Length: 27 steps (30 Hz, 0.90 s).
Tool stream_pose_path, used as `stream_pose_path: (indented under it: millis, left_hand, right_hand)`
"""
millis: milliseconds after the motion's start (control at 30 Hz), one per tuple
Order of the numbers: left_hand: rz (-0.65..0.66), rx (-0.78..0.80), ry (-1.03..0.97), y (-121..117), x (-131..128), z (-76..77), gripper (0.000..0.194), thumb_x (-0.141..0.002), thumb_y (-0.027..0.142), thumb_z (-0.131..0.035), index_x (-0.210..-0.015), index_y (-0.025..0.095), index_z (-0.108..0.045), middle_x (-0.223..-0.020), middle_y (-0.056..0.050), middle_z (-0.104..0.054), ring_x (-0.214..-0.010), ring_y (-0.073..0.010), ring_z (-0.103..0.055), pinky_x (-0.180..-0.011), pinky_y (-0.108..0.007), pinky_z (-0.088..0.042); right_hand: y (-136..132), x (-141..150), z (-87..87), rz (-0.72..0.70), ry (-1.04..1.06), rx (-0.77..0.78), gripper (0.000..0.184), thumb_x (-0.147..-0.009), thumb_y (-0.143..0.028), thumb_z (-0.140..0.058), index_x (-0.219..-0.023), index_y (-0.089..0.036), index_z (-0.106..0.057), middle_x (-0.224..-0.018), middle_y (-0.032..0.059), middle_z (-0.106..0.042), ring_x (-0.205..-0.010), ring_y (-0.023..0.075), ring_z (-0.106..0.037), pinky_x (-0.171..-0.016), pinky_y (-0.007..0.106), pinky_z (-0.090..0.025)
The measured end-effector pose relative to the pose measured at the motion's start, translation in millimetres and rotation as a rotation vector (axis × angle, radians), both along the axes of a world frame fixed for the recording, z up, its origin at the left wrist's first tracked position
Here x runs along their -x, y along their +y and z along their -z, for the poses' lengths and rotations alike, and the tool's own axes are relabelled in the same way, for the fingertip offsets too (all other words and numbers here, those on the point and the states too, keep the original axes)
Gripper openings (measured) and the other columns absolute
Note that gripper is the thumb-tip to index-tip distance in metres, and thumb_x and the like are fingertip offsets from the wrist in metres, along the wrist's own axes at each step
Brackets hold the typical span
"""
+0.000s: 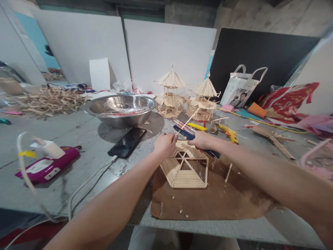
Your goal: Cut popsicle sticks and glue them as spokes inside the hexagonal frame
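Observation:
My left hand [165,144] is closed on a thin wooden stick [189,120], which slants up and to the right from the fingers. To its right, my right hand [202,139] is closed around a dark blue tool [185,133]; part of the tool shows on either side of the hand, and its exact kind is unclear. Just below both hands lies a flat hexagonal frame of wooden sticks [188,178]. Some of its wedges are filled with rows of sticks, others are open. The frame rests on a brown board [208,205].
Two stick-built pavilion models [172,100] stand behind a steel bowl [97,116] and a yellow glue gun [229,133]. A phone [127,143] on a cable lies left. Farther left are a purple power strip [65,159] and a stick pile [49,100]. One loose stick [228,173] lies right.

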<state>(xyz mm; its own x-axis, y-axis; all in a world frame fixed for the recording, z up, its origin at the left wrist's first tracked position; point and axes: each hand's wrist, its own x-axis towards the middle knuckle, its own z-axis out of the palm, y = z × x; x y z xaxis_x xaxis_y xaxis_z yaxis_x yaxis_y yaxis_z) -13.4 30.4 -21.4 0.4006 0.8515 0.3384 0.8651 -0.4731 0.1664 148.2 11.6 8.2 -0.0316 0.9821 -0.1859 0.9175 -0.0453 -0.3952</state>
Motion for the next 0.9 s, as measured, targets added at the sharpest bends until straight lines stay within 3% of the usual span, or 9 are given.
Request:
stream_pose_path:
  millis: [167,433,633,900]
  left_hand:
    - [-0.004,0.015,-0.007,1,1,0.1,0.042,-0.081,0.036,-0.022,-0.070,0.018,-0.058,-0.065,-0.007,-0.059,-0.071,-0.0189,-0.049,-0.059,-0.027,-0.031]
    - [0.004,0.079,0.000,5,2,1.5,0.043,-0.081,0.038,-0.023,-0.070,0.018,-0.059,-0.067,-0.004,-0.060,-0.071,-0.0160,-0.050,-0.062,-0.024,-0.032]
    - [0.069,0.031,0.040,3,3,2.7,0.040,-0.081,0.036,-0.026,-0.067,0.017,-0.058,-0.063,-0.004,-0.058,-0.066,-0.0158,-0.049,-0.058,-0.024,-0.031]
    - [0.228,0.016,-0.002,-7,-1,1.0,0.035,-0.081,0.032,-0.028,-0.060,0.017,-0.051,-0.056,-0.001,-0.052,-0.062,-0.0139,-0.045,-0.054,-0.023,-0.028]
  right_hand:
    - [4,-1,-3.6,0.062,-0.031,-0.039,0.024,-0.064,-0.038,-0.049,-0.060,-0.015,-0.053,-0.049,0.0034,-0.054,-0.040,0.0126,-0.051,-0.040,0.022,-0.039]
    - [6,-32,-7.5,0.115,-0.081,0.062,0.044,-0.065,-0.056,-0.043,-0.061,-0.015,-0.055,-0.056,0.0058,-0.059,-0.046,0.0138,-0.054,-0.046,0.025,-0.042]
    - [-10,-54,13.4,0.171,-0.250,-0.045,0.060,-0.061,-0.066,-0.037,-0.082,-0.013,-0.057,-0.086,0.0147,-0.060,-0.078,0.0264,-0.056,-0.061,0.032,-0.041]
    - [-37,-66,43.1,0.298,-0.414,-0.166,0.069,-0.067,-0.067,-0.022,-0.096,-0.011,-0.050,-0.088,0.0170,-0.058,-0.081,0.0283,-0.055,-0.062,0.035,-0.039]
